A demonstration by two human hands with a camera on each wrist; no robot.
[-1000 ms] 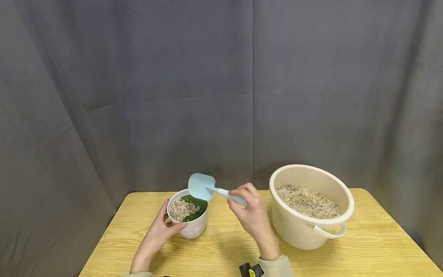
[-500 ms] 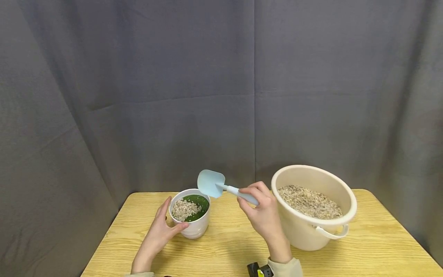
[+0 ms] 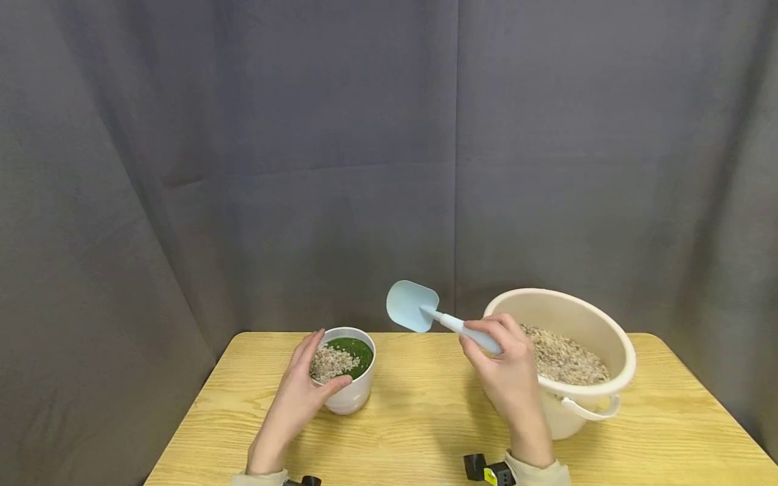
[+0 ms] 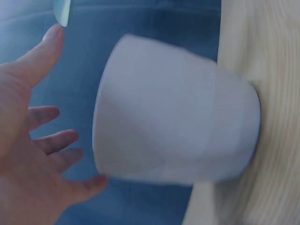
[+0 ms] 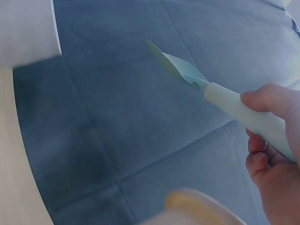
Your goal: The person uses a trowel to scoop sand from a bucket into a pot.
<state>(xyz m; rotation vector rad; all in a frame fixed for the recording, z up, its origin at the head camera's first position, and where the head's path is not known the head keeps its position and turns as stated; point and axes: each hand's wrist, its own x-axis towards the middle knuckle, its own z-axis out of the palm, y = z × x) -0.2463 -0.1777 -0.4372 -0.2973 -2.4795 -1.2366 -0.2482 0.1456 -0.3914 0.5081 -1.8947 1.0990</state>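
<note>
In the head view, a white pot (image 3: 352,398) holds a green surface (image 3: 358,349) with a patch of pale gravel (image 3: 331,362) on its left part. My left hand (image 3: 298,388) is at the pot's left side with its fingers spread. The left wrist view shows the fingers (image 4: 61,140) loosely extended by the rim; one fingertip is at the pot's edge, and whether it touches I cannot tell. My right hand (image 3: 510,371) grips the handle of a light blue trowel (image 3: 410,306), raised between the pot and the bucket. Nothing shows on its blade.
A cream bucket (image 3: 623,368) with a side handle (image 3: 592,409) stands at the right, partly filled with gravel (image 3: 568,358). My right hand covers part of its left side. Grey curtains (image 3: 346,169) hang behind the wooden table (image 3: 413,439).
The right hand has carried the trowel away from above the pot, rightward to the bucket's near left. The left hand's hold on the pot has loosened. The view has shifted slightly.
</note>
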